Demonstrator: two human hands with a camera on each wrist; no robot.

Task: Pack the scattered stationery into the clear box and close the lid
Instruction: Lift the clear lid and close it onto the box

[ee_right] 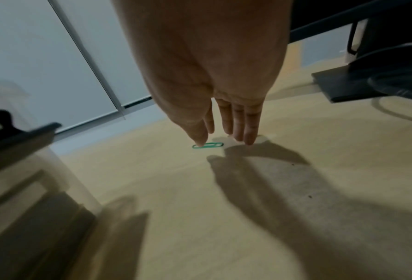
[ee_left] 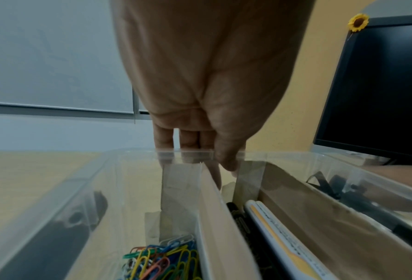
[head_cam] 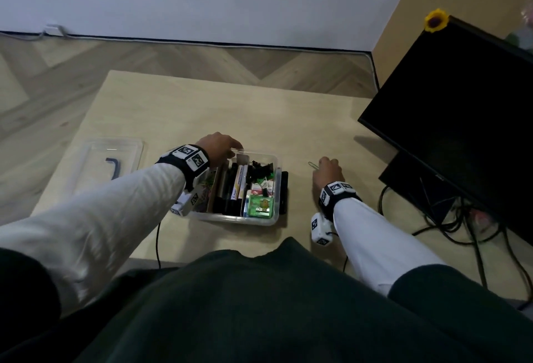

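Desk (head_cam: 178, 108): our clear box (head_cam: 235, 217) sits mid-desk, packed, its lid (head_cam: 95, 157) lying apart to the left. Left hand (head_cam: 219, 147) grips the box's far rim. Right hand (ee_right: 214, 79), fingers straight, thumb touching a green paper clip (ee_right: 212, 145).

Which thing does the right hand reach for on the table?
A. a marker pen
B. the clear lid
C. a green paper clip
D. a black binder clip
C: the right hand has its thumb tip on a green paper clip lying flat on the table.
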